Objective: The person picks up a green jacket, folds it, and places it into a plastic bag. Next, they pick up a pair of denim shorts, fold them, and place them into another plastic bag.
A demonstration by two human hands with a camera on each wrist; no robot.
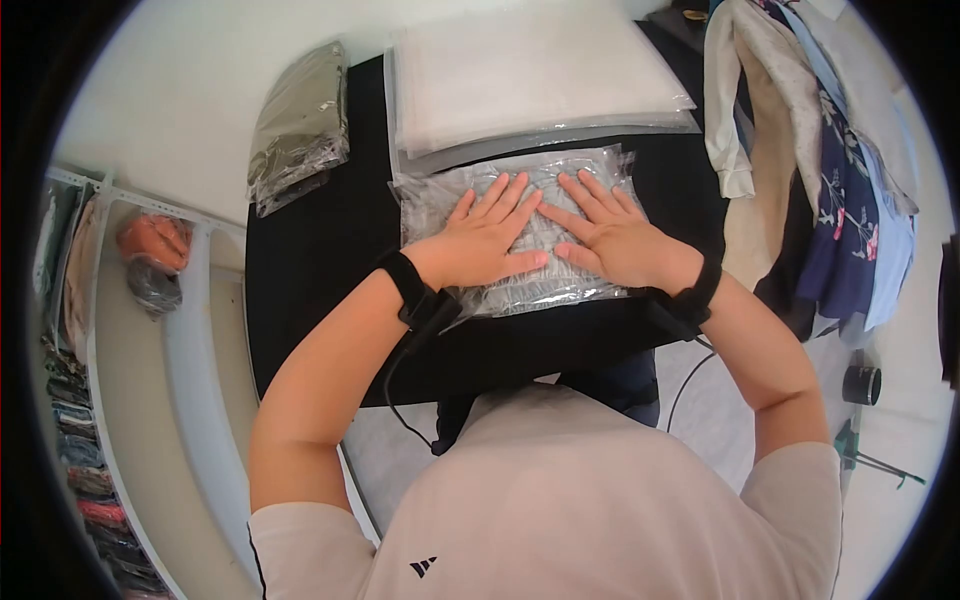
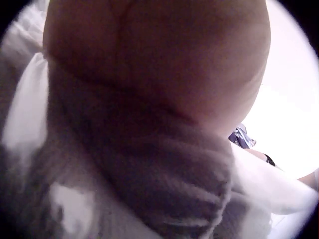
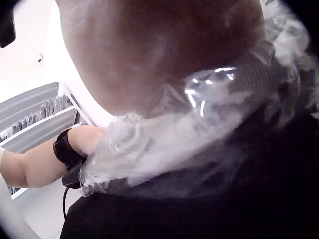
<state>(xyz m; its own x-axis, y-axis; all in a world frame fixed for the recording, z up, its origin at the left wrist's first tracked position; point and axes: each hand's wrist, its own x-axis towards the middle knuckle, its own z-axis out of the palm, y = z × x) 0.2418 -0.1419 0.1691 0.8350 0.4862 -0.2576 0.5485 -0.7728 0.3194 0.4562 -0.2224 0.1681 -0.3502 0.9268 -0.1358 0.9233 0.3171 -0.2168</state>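
A clear plastic bag (image 1: 545, 292) with a folded grey garment inside lies on the black-covered table (image 1: 310, 300), close to its front edge. My left hand (image 1: 482, 240) rests palm down on the bag's left half, fingers straight and spread. On the right half, my right hand (image 1: 622, 238) presses flat in the same way. The two thumbs and index fingers nearly meet over the middle. In the left wrist view the dark palm (image 2: 159, 55) fills the top, over grey gathered fabric (image 2: 164, 154). Crinkled, shiny plastic (image 3: 149, 149) shows under the right palm in the right wrist view.
Behind the bag lies a stack of large clear plastic sheets or bags (image 1: 540, 75). An olive garment in plastic (image 1: 300, 125) sits at the back left. Clothes (image 1: 840, 200) hang at the right; a shelf with packed items (image 1: 85, 450) stands left. Cables (image 1: 392, 385) trail from both wrists.
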